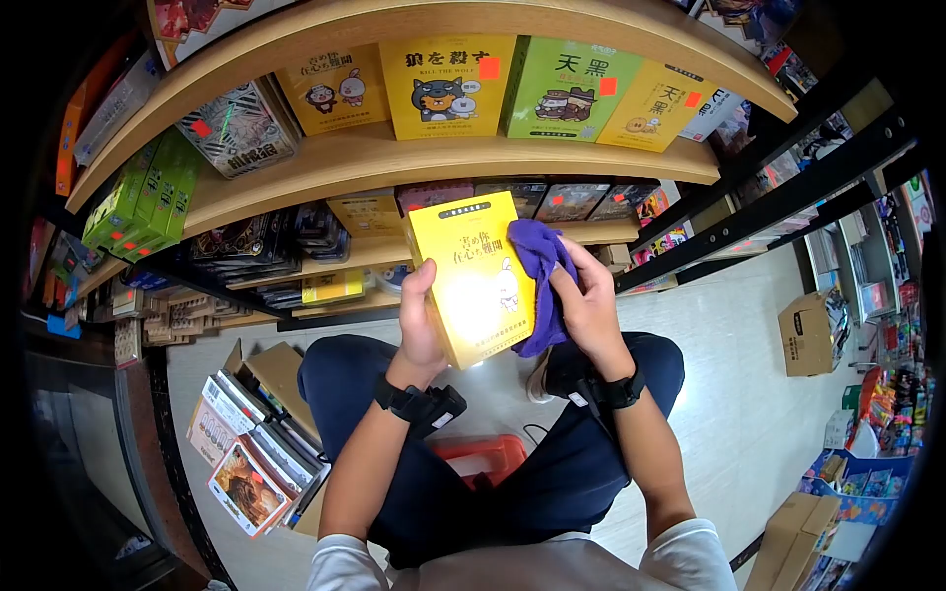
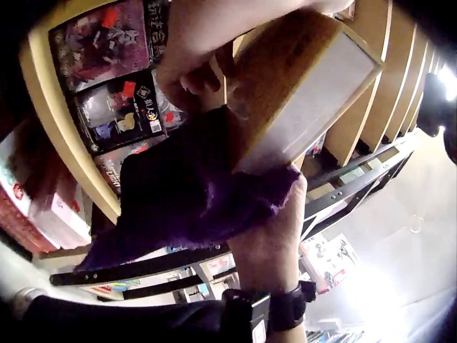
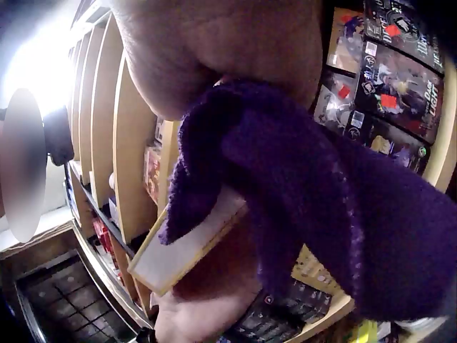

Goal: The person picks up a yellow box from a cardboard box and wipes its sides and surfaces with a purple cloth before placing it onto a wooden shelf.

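Note:
A yellow game box (image 1: 473,281) with a white cartoon rabbit on its front is held up in front of the shelves. My left hand (image 1: 421,325) grips its left side, thumb on the front face and the other fingers hidden behind. On the box's right edge, my right hand (image 1: 588,310) holds a bunched purple cloth (image 1: 540,271) against it. In the left wrist view the cloth (image 2: 207,193) hangs down beside the box's pale side (image 2: 321,100). The right wrist view shows the cloth (image 3: 300,179) draped under the right hand (image 3: 221,50).
Wooden shelves (image 1: 443,163) carry upright yellow and green game boxes (image 1: 562,94). An open cardboard box (image 1: 266,433) of packaged goods stands on the floor to the left. A red plastic stool (image 1: 483,455) shows between the knees. Another carton (image 1: 810,335) sits on the right.

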The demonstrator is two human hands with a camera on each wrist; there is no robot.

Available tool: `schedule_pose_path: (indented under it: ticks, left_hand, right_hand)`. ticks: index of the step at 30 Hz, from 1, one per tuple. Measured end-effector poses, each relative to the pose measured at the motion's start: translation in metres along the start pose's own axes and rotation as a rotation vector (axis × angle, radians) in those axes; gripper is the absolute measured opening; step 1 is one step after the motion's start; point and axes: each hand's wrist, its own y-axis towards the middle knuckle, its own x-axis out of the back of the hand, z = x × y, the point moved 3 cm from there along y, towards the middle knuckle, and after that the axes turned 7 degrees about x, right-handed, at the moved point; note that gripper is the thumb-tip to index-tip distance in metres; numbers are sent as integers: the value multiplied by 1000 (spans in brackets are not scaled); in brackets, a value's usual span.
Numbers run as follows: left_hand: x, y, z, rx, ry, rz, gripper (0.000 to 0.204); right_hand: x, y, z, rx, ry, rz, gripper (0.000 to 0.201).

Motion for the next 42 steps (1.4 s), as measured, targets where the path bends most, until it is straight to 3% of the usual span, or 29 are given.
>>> schedule_pose_path:
  ticks: [5,13,20,23,28,31,35,42]
  left_hand:
    - [0,1,-1,38,17,12,67]
    - [1,-2,6,198,146,61,63]
    - [-1,3,5,233,213,-81,44]
    - [-3,1,-1,286,246,-86,43]
    - [-7,-4,-10,371,351,-31,43]
    - [-6,-5,-10,405,408,1,42]
    - [-7,-4,-9,404,448,21,40]
    - [-6,-2,13,364,713,171,35]
  right_hand:
    - [3,1,-1,-5,144,-86,34]
    - [8,8,1,20,121,-159,29]
    - [19,11,3,51,102,-190,29]
    - [25,13,9,154,96,-42,25]
    - [34,14,23,178,4,152,26]
    - [38,14,25,139,-42,261,29]
    - [33,11,33,62,-37,191,31]
    - [31,9,26,-54,-85,395,26]
